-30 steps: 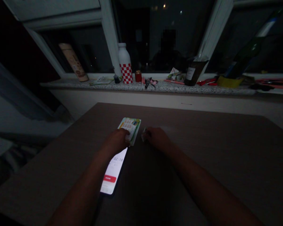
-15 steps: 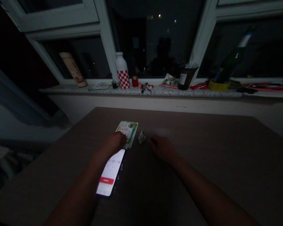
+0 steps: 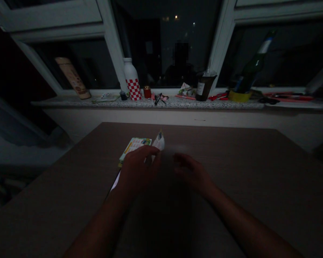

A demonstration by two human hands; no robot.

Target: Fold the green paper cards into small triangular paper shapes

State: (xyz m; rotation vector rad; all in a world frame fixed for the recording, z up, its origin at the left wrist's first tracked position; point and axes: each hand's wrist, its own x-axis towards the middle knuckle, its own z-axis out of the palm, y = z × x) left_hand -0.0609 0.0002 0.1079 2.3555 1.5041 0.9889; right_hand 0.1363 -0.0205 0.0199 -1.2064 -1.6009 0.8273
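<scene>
My left hand [image 3: 138, 168] is raised a little above the dark table [image 3: 231, 172] and pinches a small white folded piece of paper [image 3: 159, 142] between fingertips. Just left of it lies a green and white printed pack [image 3: 133, 146]. A lit phone [image 3: 115, 182] lies under my left wrist, with only a sliver of its screen showing. My right hand [image 3: 190, 172] hovers to the right with its fingers loosely spread and nothing in them.
A stone windowsill [image 3: 161, 104] runs behind the table. On it stand a red-checked white bottle [image 3: 131, 79], a brown tube [image 3: 72, 77], a dark cup [image 3: 204, 86], a green bottle [image 3: 251, 68], yellow tape [image 3: 238, 96] and small clutter. The room is dim.
My left hand left the printed pack, moved right and picked up the small folded paper. My right hand let that paper go and drew back. The view shifted, hiding most of the phone.
</scene>
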